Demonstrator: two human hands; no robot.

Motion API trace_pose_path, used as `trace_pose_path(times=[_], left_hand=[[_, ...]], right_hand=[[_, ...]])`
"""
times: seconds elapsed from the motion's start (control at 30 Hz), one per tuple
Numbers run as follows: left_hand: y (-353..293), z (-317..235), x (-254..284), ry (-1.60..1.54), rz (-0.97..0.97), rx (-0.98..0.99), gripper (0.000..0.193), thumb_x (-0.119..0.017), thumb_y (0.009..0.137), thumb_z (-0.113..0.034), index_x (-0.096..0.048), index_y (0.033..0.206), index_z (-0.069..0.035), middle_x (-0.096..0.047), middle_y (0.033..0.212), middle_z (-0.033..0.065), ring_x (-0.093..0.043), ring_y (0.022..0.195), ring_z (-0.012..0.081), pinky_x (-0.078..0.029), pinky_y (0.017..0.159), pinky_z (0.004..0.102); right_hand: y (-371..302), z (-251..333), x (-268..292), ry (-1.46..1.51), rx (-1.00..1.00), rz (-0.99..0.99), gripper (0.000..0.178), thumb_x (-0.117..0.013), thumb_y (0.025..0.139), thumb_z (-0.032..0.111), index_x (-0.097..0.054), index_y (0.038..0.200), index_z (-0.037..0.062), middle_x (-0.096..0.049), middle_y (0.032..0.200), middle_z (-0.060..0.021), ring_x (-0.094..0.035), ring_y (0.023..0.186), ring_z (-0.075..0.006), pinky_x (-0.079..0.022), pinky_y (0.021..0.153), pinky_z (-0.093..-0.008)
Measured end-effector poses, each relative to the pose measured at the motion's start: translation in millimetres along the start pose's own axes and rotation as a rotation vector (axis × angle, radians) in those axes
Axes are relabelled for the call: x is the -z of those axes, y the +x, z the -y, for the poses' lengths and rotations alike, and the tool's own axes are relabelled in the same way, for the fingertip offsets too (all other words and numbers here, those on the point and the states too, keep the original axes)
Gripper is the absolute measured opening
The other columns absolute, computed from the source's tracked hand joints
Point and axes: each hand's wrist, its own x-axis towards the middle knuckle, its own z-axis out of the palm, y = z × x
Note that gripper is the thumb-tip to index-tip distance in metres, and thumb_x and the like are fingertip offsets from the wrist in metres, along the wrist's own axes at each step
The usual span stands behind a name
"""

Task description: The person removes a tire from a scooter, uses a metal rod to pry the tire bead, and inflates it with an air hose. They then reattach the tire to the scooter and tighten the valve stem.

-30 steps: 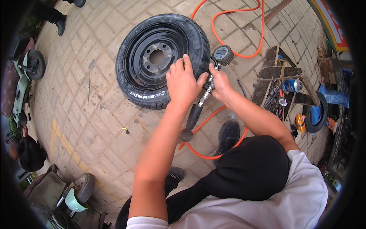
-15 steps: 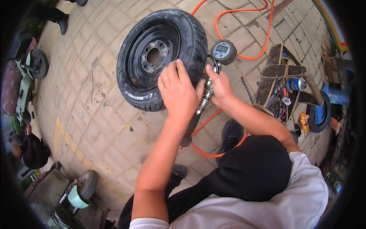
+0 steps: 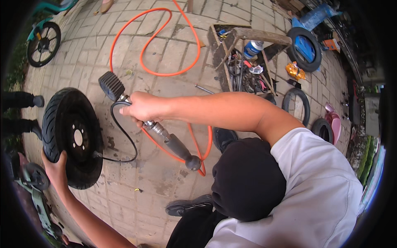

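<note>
A black wheel with its tyre [image 3: 50, 128] stands on edge at the left, its dark metal rim facing right. My left hand [image 3: 56, 169] grips the tyre tread at its near side, thumb on one face. In my right hand [image 3: 142, 106] is a tyre inflator gun, its fingers wrapped round the metal body. The inflator's round ribbed gauge [image 3: 111, 86] points away, so its display is hidden. Its grey handle [image 3: 175, 144] slants toward me. From the inflator, a thin black hose [image 3: 135, 144] loops down to the lower right part of the rim.
An orange air hose [image 3: 197, 51] curls across the paving. A wooden toolbox [image 3: 219, 70] holds tools and a blue can [image 3: 253, 48]. Nearby lie a metal rod [image 3: 204, 89] and a loose tyre [image 3: 312, 64]. Another person's legs [image 3: 20, 101] and a green scooter [image 3: 39, 208] are at the left.
My view has turned right. My left hand has moved from the wheel's face round to its tread. My right hand has drawn the inflator away from the wheel, and the gauge display has turned out of sight.
</note>
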Motion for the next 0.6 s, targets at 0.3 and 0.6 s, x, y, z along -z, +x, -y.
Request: trace_pose_path(times=[0.3,0.6], left_hand=[[-74,-126,-123,0.527,-0.091,-0.191,0.085,-0.077,0.07,-0.035,-0.041,0.139,-0.002,-0.054,0.123,0.0179,-0.057,0.111,0.0351,-0.049,0.09,0.0463],[-165,-134,-273,0.564,0.131,-0.487,0.09,-0.079,0.07,-0.045,-0.038,0.14,-0.006,-0.048,0.128,0.015,-0.05,0.115,0.0338,-0.046,0.087,0.0461]], right_hand=[[-76,-60,71,-0.742,0.04,-0.156,0.033,-0.063,0.081,0.026,-0.069,0.083,-0.0063,-0.068,0.083,-0.0255,-0.066,0.082,-0.0417,-0.053,0.074,-0.0487],[-134,-124,100,-0.567,-0.17,-0.202,0.029,-0.062,0.077,0.022,-0.071,0.085,-0.0043,-0.068,0.08,-0.0231,-0.067,0.078,-0.0389,-0.053,0.07,-0.0466]])
